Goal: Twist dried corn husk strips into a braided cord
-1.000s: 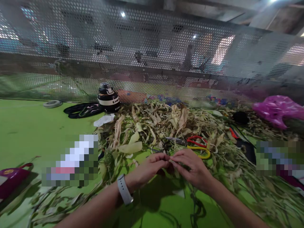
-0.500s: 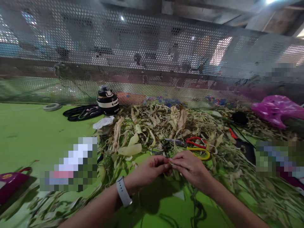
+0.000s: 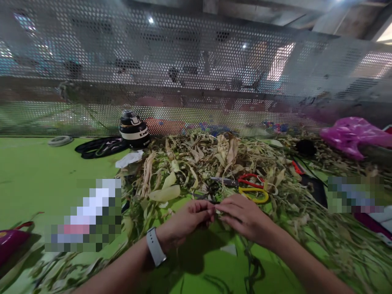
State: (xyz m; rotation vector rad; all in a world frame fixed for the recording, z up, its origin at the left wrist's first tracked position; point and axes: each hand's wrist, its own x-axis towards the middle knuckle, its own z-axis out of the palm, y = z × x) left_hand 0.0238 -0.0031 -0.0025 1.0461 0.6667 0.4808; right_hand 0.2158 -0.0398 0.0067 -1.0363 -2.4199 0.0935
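— So, what's on the left?
— Bare left hand [image 3: 186,220] with a white wristband, fingers pinched on a thin pale leaf strip [image 3: 218,210] above the green table [image 3: 36,175].
— And rightward?
— Bare right hand [image 3: 245,218] pinches its other end; red-and-yellow-handled scissors [image 3: 245,188] lie just beyond.

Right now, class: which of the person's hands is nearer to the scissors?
Right. The right hand sits just below the scissors; the left hand is farther off, down to their left.
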